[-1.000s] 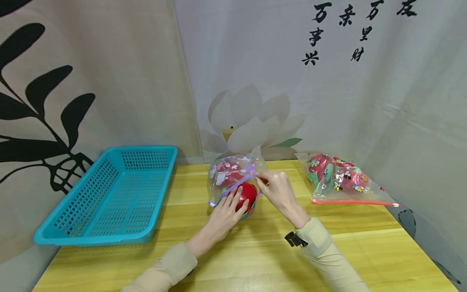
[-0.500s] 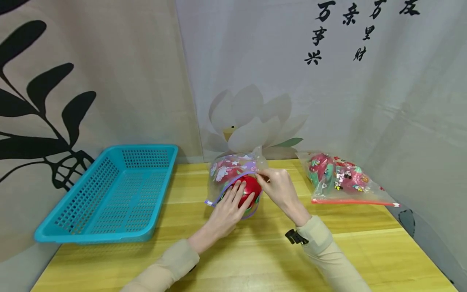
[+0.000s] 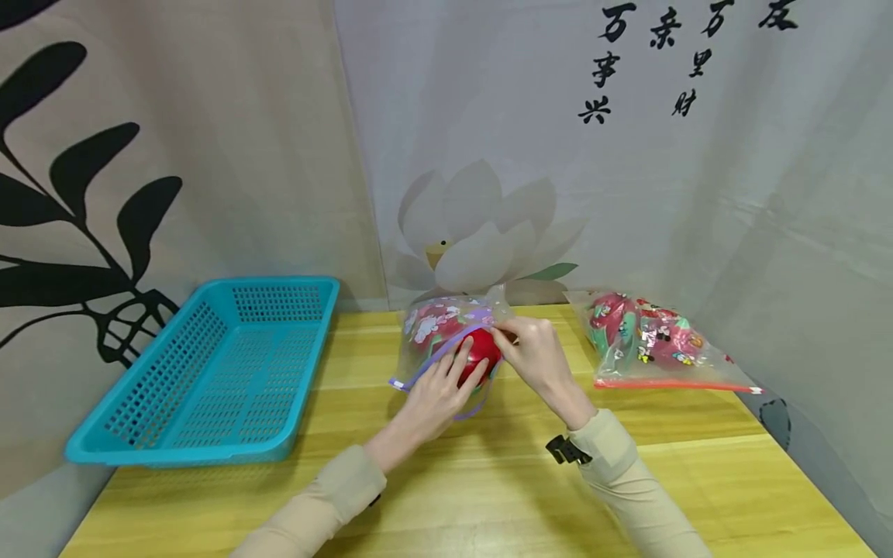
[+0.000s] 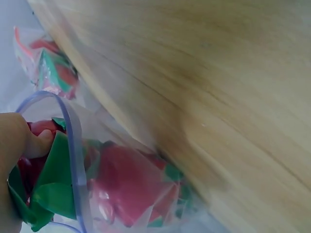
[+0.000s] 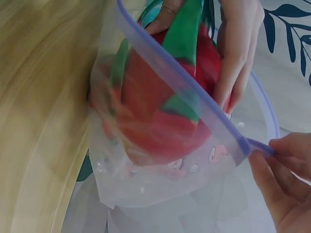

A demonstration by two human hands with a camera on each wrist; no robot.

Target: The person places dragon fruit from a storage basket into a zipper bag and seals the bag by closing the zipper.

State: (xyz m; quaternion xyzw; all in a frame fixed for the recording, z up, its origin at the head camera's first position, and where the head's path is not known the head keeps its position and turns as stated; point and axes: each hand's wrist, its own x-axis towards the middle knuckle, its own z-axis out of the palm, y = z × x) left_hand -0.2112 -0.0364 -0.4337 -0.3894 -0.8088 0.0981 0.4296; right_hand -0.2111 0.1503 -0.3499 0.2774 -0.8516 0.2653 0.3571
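Observation:
A red dragon fruit (image 3: 481, 346) with green scales is partway inside a clear zip bag (image 3: 412, 356) with a purple closure and printed figures. My left hand (image 3: 436, 397) holds the fruit at the bag's mouth, thumb on one side and fingers on the other in the right wrist view. With thumb and fingertips, my right hand (image 3: 540, 360) pinches the end of the purple zip edge (image 5: 260, 145), keeping the mouth spread. In the left wrist view, another red and green fruit (image 4: 124, 179) shows through the plastic, deeper in the bag.
To the right lies a second zip bag (image 3: 670, 341) with a red closure and red and green contents. A blue plastic basket (image 3: 279, 453) stands at the left of the wooden table (image 3: 502, 496). A printed curtain (image 3: 488, 116) hangs behind.
The bag's purple edge has been drawn farther over the dragon fruit. Fruit and left hand have shifted slightly up and right; the right hand keeps its pinch.

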